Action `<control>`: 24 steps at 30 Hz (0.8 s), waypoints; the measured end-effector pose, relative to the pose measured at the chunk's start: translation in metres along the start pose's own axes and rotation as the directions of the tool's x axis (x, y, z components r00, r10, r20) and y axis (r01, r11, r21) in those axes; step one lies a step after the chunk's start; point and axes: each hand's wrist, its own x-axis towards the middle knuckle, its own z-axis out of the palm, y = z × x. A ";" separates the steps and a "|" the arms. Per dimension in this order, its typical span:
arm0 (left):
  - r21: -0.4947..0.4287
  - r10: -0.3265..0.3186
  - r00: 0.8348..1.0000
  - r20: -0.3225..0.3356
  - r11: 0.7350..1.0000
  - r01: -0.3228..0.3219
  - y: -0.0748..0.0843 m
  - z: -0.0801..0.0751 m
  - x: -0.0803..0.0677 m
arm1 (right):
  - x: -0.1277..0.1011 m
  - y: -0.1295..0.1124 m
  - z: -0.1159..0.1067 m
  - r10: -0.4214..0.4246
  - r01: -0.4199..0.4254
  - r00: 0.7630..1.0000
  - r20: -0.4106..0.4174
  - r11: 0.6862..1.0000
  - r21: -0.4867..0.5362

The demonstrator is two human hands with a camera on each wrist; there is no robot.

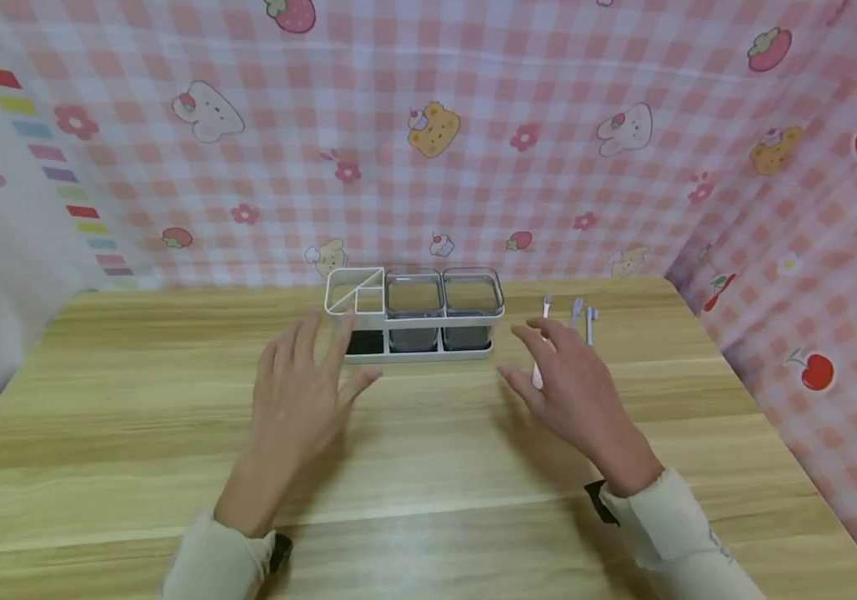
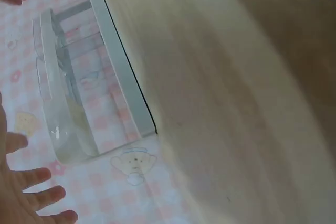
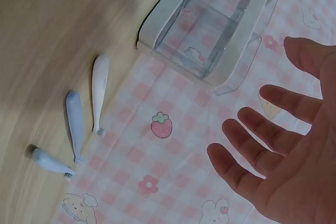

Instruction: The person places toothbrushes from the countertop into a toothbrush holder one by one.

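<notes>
A white rack (image 1: 428, 350) is seen near the far edge of the table (image 1: 136, 467), roughly at its middle, just in front of the cloth backdrop. Three compartments are set side by side in it. The middle and right ones are filled by two clear square boxes (image 1: 443, 308) with rounded rims, through which dark interiors are seen. The left compartment is topped by a white frame (image 1: 356, 290) split by thin bars into smaller sections. In the right wrist view the boxes are shown as see-through, with the checked cloth visible behind them.

The left hand (image 1: 301, 392) is held over the table just in front of the rack's left end, fingers spread and straight, nothing gripped; whether the fingertips touch the rack cannot be told. The right hand (image 1: 567, 379) is held open to the right of the rack, fingers apart and relaxed, nothing held. Just beyond it, three small brushes (image 1: 577, 315) are laid side by side on the wood, one white and two pale blue, apart from the rack.

The table is of light wood with a streaked grain. It is enclosed at the back and right by a pink checked cloth (image 1: 548, 125) printed with strawberries, bears, rabbits and flowers. Cream sleeves (image 1: 669, 517) are worn on both arms.
</notes>
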 end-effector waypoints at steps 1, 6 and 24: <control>-0.011 0.000 1.000 -0.031 1.000 0.000 -0.001 0.001 0.002 | 0.000 0.001 -0.001 0.005 -0.005 1.000 -0.001 1.000 -0.002; -0.138 -0.041 0.986 -0.162 0.990 0.018 -0.007 0.003 0.015 | -0.001 0.002 -0.006 0.029 -0.029 1.000 0.008 1.000 -0.005; -0.545 -0.298 0.949 -0.101 0.815 0.198 -0.010 0.013 0.048 | 0.005 0.031 -0.021 0.176 -0.182 0.982 0.061 0.978 0.105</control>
